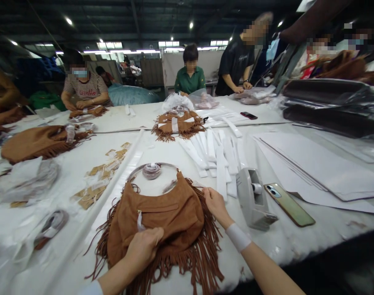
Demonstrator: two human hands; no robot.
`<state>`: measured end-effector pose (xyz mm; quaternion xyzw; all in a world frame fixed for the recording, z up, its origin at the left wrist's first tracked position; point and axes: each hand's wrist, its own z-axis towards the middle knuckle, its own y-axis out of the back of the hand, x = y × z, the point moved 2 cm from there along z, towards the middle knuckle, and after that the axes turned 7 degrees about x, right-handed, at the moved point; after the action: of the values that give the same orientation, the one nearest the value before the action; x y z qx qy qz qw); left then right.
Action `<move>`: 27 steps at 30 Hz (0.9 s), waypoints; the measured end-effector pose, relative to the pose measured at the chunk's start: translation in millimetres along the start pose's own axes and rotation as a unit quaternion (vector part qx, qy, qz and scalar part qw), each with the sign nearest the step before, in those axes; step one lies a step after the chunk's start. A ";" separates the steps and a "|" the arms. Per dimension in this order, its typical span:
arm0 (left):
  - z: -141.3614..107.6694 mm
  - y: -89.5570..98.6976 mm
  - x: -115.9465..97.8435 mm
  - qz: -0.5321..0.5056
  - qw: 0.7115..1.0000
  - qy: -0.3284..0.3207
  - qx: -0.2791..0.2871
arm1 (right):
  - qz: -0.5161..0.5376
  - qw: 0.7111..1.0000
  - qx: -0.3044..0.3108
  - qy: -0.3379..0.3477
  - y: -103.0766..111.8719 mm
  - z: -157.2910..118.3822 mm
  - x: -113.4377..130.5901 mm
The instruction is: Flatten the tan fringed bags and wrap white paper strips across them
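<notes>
A brown suede-look handbag (162, 211) with long fringe lies on the white table in front of me, its zipped side facing up. My left hand (145, 246) is closed on the lower front of the bag, just below the wrapped zipper pull. At the bag's right edge, my right hand (216, 203) pinches the fringe (197, 183) near the top of the side. A wrapped strap coil (151, 170) sits inside the loop of the handle (137, 169). My left fingertips are partly hidden.
Right of my right hand stand a grey tape dispenser (253, 200) and a phone (290, 205). White strips (220, 164) are heaped behind. Paper sheets (322, 164) lie at right, tags (103, 176) at left. Another fringed bag (174, 123) sits ahead; co-workers (190, 76) work across the table.
</notes>
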<state>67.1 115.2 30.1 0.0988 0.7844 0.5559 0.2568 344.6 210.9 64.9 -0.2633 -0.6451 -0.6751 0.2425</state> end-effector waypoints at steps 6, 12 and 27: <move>-1.3 9.8 -2.0 0.001 1.000 0.003 0.003 | -0.056 0.940 0.175 0.287 -47.9 -53.0 91.7; -11.3 33.2 5.8 0.003 0.998 -0.027 -0.055 | -0.232 0.892 0.175 0.348 -98.3 -75.2 82.7; -58.8 37.9 24.8 -0.030 0.990 0.026 -0.139 | -0.287 0.891 0.147 0.321 -89.3 -89.4 91.1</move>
<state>11.0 91.6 72.5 0.0243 0.7089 0.6536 0.2640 213.4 127.2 56.9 0.2025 -0.6717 -0.6601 0.2683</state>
